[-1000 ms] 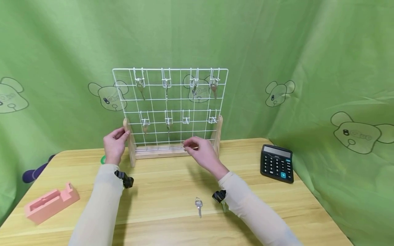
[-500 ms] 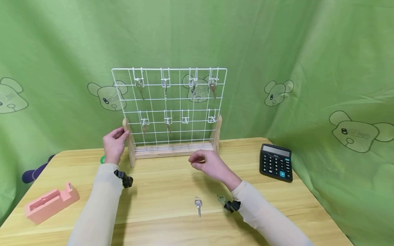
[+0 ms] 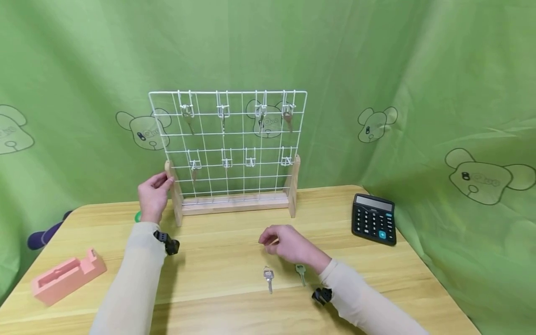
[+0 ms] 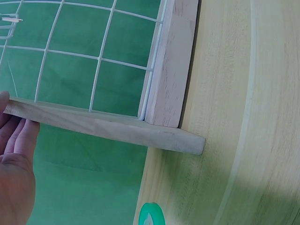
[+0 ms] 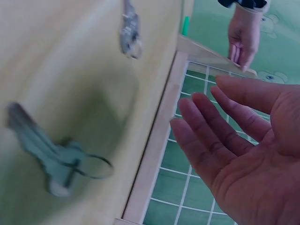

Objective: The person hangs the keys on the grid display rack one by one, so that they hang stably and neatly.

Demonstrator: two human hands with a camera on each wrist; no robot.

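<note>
My left hand (image 3: 153, 197) pinches the left wooden post (image 4: 103, 129) of a white wire grid rack (image 3: 236, 204). In the left wrist view, the thumb lies on one side of the post and the fingers on the other. Keys hang from the hooks along the top row, such as the key at the upper right (image 3: 287, 122), and from hooks at lower left. My right hand (image 3: 289, 243) holds nothing and hovers above the table, fingers loosely bent. Just below it lie a silver key (image 3: 269, 275) and a greenish key (image 5: 51, 159), each with a ring.
A black calculator (image 3: 374, 219) lies at the right of the wooden table (image 3: 217, 298). At the left stands a pink tape dispenser (image 3: 69, 277). A green round object (image 3: 137, 217) shows behind the left hand. Green curtains (image 3: 335, 56) surround the table.
My right hand has drawn back from the rack toward the loose keys, uncovering the greenish key and the rack's right foot. The left hand keeps its grip on the post.
</note>
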